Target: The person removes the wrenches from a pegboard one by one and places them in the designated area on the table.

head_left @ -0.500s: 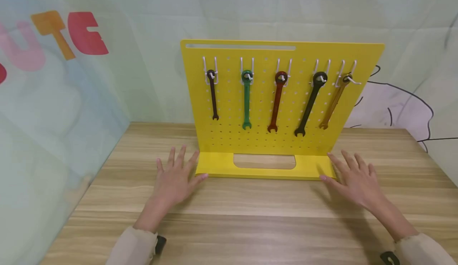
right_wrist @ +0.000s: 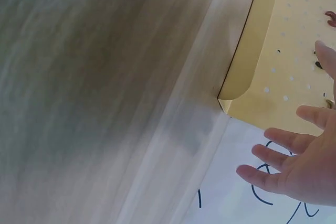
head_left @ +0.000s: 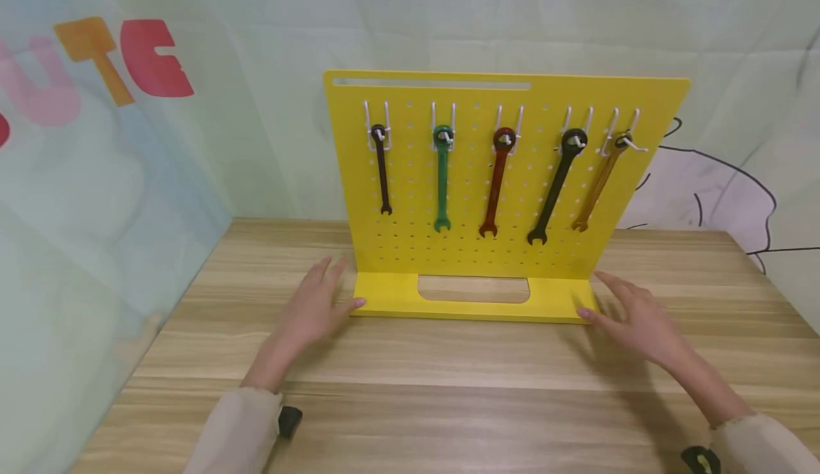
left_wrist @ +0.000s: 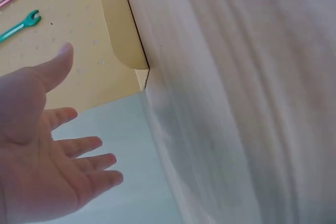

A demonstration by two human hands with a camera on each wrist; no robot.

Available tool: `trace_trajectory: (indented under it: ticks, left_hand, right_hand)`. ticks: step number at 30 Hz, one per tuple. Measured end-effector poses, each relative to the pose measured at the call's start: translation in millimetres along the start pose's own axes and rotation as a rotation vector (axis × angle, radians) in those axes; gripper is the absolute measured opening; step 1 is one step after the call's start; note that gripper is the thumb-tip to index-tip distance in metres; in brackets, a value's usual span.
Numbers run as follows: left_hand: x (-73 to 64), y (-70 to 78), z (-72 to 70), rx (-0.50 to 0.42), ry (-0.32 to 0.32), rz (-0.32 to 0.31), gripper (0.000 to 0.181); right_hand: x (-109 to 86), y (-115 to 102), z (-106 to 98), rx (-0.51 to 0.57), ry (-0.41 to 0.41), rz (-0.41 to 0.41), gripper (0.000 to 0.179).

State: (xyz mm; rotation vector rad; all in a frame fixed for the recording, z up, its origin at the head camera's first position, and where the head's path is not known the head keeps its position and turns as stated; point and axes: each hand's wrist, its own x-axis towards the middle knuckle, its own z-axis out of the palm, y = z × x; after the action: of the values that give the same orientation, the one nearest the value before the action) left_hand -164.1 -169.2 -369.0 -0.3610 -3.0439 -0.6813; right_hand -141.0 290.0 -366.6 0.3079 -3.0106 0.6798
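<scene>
A yellow pegboard stand (head_left: 410, 260) stands upright on the table, with combination wrenches hanging in a row from white hooks. From left to right they are a small dark one (head_left: 384, 175), a green one (head_left: 442, 186), a red one (head_left: 495, 186), a large black one (head_left: 554, 191) and a gold one (head_left: 598, 188). My left hand (head_left: 309, 312) is beside the stand's left end, thumb at the front corner of its base. At the opposite end is my right hand (head_left: 643, 323), thumb at the right corner. In both wrist views the fingers are spread and relaxed, holding nothing.
The stand's base has a cut-out slot (head_left: 474, 289) at its middle. Wood-grain table (head_left: 448, 396) extends in front and to both sides. Behind hangs a pale printed cloth (head_left: 275, 125) with coloured letters at left and line drawings at right.
Both hands have turned more edge-on, their fingers drawn closer together beside the stand's ends. The thumbs have shifted slightly outward to the base corners. The stand and wrenches look unmoved.
</scene>
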Motion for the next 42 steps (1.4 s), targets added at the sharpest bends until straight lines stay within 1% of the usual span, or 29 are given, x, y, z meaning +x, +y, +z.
trace_trajectory:
  ticks: [5, 10, 15, 21, 24, 28, 30, 36, 39, 42]
  left_hand:
    - [10.7, -3.5, -2.8, -0.123, -0.042, -0.019, 0.075]
    - [24.6, -5.9, -4.2, -0.227, -0.027, -0.032, 0.070]
    - [34.6, -6.3, -5.1, -0.306, -0.023, -0.044, 0.069]
    - [46.2, -7.4, -3.6, -0.451, -0.003, -0.080, 0.065]
    - [51.7, -10.3, -1.8, -0.545, 0.021, -0.126, 0.059]
    - [57.2, -13.4, -0.2, -0.620, 0.067, -0.197, 0.050]
    - [59.2, -13.9, 0.5, -0.628, 0.091, -0.202, 0.047]
    - [64.5, -13.0, 2.1, -0.625, 0.139, -0.181, 0.039]
    - [67.0, -11.9, 2.6, -0.613, 0.143, -0.187, 0.036]
    - [69.1, -10.0, 2.8, -0.638, 0.146, -0.206, 0.033]
  right_hand:
    - [-0.2, 1, -1, 0.033, -0.025, 0.017, 0.077]
    - [-0.7, 1, 0, 0.029, -0.026, 0.017, 0.076]
    - [-0.4, 0, -1, 0.033, -0.040, 0.039, 0.076]
    - [-0.4, 2, 1, 0.051, -0.050, 0.048, 0.072]
    - [-0.8, 2, 2, 0.052, -0.055, 0.050, 0.070]
    - [-1.5, 3, 2, 0.061, -0.053, 0.042, 0.069]
    - [-1.6, 3, 2, 0.067, -0.050, 0.035, 0.068]
    - [-0.3, 4, 4, 0.068, -0.058, 0.018, 0.067]
    - [0.9, 3, 4, 0.065, -0.070, 0.018, 0.067]
    - [2.1, 2, 4, 0.067, -0.077, 0.023, 0.066]
